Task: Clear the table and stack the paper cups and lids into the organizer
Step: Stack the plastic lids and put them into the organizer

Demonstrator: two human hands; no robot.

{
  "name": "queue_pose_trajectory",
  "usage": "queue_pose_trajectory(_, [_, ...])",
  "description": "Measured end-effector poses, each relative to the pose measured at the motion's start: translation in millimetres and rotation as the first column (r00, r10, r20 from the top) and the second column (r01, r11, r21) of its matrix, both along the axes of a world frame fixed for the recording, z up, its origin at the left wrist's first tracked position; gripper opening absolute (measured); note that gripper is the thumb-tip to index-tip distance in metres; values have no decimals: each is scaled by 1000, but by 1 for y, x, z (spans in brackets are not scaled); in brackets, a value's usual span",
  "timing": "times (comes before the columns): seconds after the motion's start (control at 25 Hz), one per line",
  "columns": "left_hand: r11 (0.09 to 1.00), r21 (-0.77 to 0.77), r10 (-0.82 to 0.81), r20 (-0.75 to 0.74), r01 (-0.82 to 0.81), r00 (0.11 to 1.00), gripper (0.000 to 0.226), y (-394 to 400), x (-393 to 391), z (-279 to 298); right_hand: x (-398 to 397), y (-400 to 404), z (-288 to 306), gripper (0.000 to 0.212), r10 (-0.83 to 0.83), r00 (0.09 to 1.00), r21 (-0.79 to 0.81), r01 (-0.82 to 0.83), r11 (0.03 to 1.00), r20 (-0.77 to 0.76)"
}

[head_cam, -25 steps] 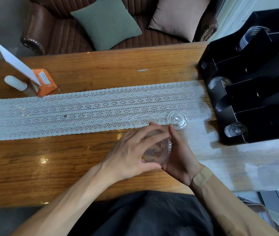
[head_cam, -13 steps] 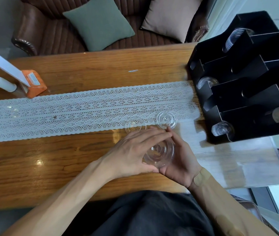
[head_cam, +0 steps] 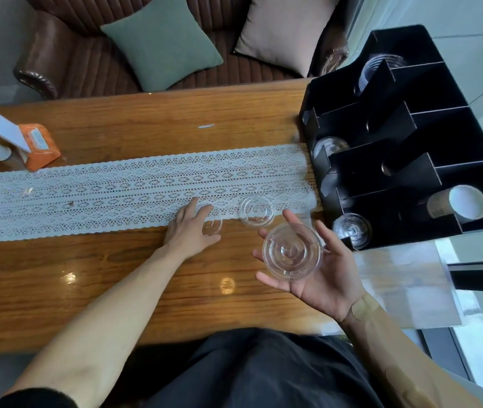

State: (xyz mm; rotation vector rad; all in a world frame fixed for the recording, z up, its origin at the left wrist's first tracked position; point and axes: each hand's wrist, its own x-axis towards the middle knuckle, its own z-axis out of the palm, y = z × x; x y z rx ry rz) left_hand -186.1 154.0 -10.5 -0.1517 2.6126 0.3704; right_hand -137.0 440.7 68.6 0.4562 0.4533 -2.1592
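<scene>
Head view shows the right hand (head_cam: 319, 272) palm-up above the near right tabletop (head_cam: 116, 278), fingers spread and loosely cradling a clear plastic lid (head_cam: 292, 251). Left hand (head_cam: 188, 231) lies flat at the near edge of the lace runner (head_cam: 101, 189), fingers extended and slightly apart, fingertips touching a smaller clear lid (head_cam: 212, 226) that rests on the tabletop. A third clear lid (head_cam: 257, 210) lies on the runner between the two hands, untouched.

Black organizer (head_cam: 411, 136) stands at the right end of the tabletop. Its near compartment holds clear lids (head_cam: 352, 231) at the front and a paper cup (head_cam: 458, 206) lying on its side behind. Further lids show in the middle and far compartments.

Step in hand: lid collection. The next move probably calls for closing the left fingers on the smaller lid, lifting it clear of the runner edge, then nesting it with the cradled lid or carrying both to the matching organizer compartment. Thin rims may slip; grip by the edge.
</scene>
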Motion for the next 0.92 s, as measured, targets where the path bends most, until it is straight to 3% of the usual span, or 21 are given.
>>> queue_pose_trajectory(0.12, [999, -44, 29, 28, -28, 999, 84, 6, -4, -15, -4, 17, 0, 56, -2, 1000, 3, 2, 1000, 13])
queue_pose_trajectory(0.36, [991, -78, 101, -57, -105, 993, 70, 16, -2, -7, -15, 39, 6, 54, -19, 1000, 37, 19, 999, 21])
queue_pose_trajectory(0.44, [987, 5, 158, -130, -158, 979, 67, 32, -1, 9, -19, 48, 9, 54, -17, 1000, 45, 16, 999, 15])
queue_pose_trajectory(0.52, [966, 193, 214, -241, -170, 946, 64, 54, 3, 31, -22, 53, 11, 55, -17, 1000, 61, 17, 998, 2])
queue_pose_trajectory(0.68, [848, 530, 198, -362, 26, 911, 61, 107, 16, 86, -26, 57, 16, 56, -39, 999, 90, 40, 995, -11])
queue_pose_trajectory(0.92, [779, 552, -26, -448, 299, 894, 66, 158, 37, 125, -26, 50, 28, 50, -97, 993, 107, 104, 989, -66])
